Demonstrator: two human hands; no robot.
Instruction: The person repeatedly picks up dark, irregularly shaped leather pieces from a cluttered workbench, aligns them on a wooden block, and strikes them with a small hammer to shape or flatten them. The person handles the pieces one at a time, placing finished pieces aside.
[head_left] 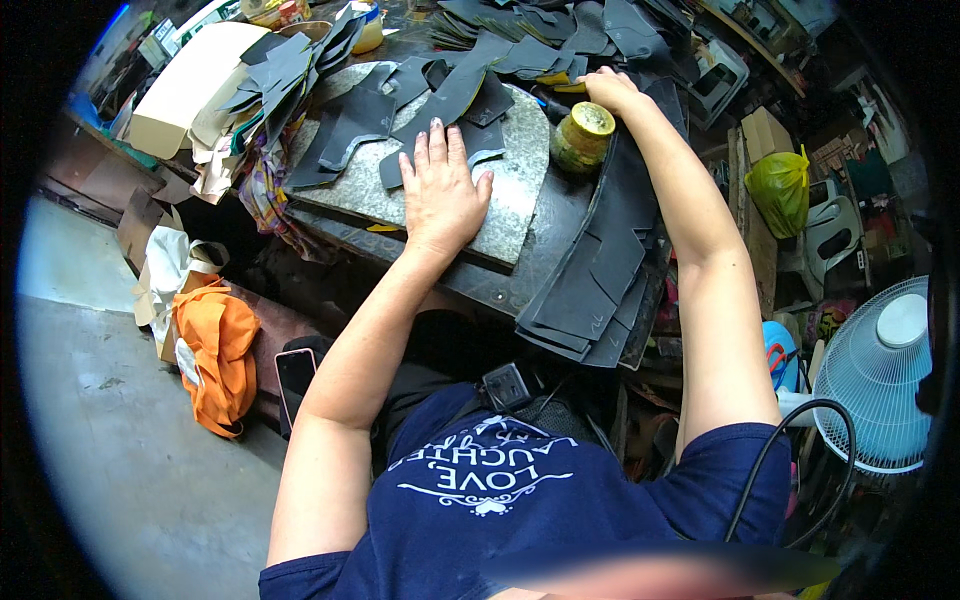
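Note:
My left hand (440, 190) lies flat with fingers spread, its fingertips on dark grey cut sheet pieces (362, 125) that rest on a speckled stone slab (520, 150). A long dark piece (460, 90) reaches up from under the fingertips toward the far heap. My right hand (612, 90) is stretched to the far right of the table, its fingers bent beside a yellow strip-like object (570, 88); what the fingers grip is too small to make out. Just left of the right wrist stands a stained yellow-topped jar (582, 135).
More dark pieces are heaped at the back (530, 40) and stacked along the right side (590, 280). A phone (295, 375) and an orange cloth (215, 345) are at lower left. On the right are a white fan (870, 375) and a green plastic bag (778, 190).

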